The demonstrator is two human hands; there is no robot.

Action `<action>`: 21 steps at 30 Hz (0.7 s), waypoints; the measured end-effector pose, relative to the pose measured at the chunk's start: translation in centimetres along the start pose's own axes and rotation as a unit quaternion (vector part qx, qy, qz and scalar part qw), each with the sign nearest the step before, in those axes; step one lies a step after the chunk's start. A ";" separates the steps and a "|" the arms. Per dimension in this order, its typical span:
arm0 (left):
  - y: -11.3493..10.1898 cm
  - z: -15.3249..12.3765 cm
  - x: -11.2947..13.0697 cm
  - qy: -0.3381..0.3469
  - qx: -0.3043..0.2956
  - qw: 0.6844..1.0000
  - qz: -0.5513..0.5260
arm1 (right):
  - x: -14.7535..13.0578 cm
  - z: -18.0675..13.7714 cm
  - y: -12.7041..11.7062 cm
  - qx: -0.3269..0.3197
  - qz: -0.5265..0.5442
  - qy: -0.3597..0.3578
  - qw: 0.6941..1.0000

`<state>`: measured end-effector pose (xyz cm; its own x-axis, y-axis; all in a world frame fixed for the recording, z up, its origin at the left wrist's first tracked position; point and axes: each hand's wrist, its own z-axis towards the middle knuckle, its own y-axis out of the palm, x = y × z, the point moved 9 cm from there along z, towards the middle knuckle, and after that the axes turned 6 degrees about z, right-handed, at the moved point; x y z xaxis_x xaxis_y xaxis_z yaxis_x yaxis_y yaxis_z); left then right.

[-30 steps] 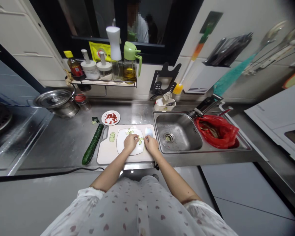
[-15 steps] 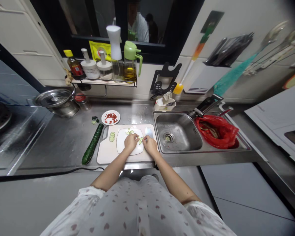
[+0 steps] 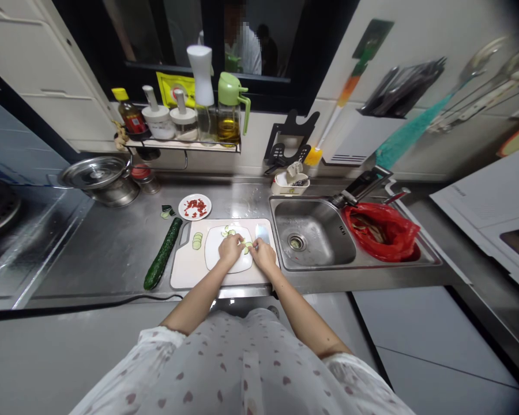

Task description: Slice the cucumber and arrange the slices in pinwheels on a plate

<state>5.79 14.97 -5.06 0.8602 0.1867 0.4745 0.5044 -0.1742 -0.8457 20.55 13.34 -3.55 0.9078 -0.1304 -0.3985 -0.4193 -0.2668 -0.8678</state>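
Over a white square plate (image 3: 216, 262) on the cutting board (image 3: 183, 274), my left hand (image 3: 230, 249) and my right hand (image 3: 265, 255) are close together, fingertips pinched. Between them are thin cucumber slices (image 3: 247, 248), which both hands appear to grip by the edges. More slices (image 3: 229, 231) lie at the plate's far side. A short overlapping row of cucumber slices (image 3: 197, 240) rests on the board's left. Beyond my right hand shows a knife blade (image 3: 262, 232), partly hidden by that hand. A long green cucumber (image 3: 162, 255) lies left of the board.
A small plate (image 3: 181, 208) of chopped red pieces and some cucumber offcuts (image 3: 168, 211) sit behind the board. To the right is a steel sink (image 3: 315, 253) with a red plastic bag (image 3: 383, 242). A lidded pot (image 3: 112, 193) and seasoning rack (image 3: 190, 145) stand at the back left.
My right hand's fingertips have shifted very slightly at the slices. My left hand and the things on the board look the same.
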 end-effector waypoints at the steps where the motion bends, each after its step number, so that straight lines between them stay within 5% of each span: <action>1: 0.0 0.0 0.0 0.000 0.000 1.000 0.001 | 0.0 0.0 0.0 0.000 0.001 -0.001 1.000; 21: -0.6 -1.4 1.7 0.042 0.022 0.998 0.045 | 0.0 -1.6 -0.2 0.068 0.082 -0.023 0.994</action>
<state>7.09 14.00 -3.39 0.9058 0.0908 0.4139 0.4231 -0.1426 -0.8948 20.68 11.85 -2.88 0.8275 -0.1179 -0.5489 -0.5603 -0.1125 -0.8206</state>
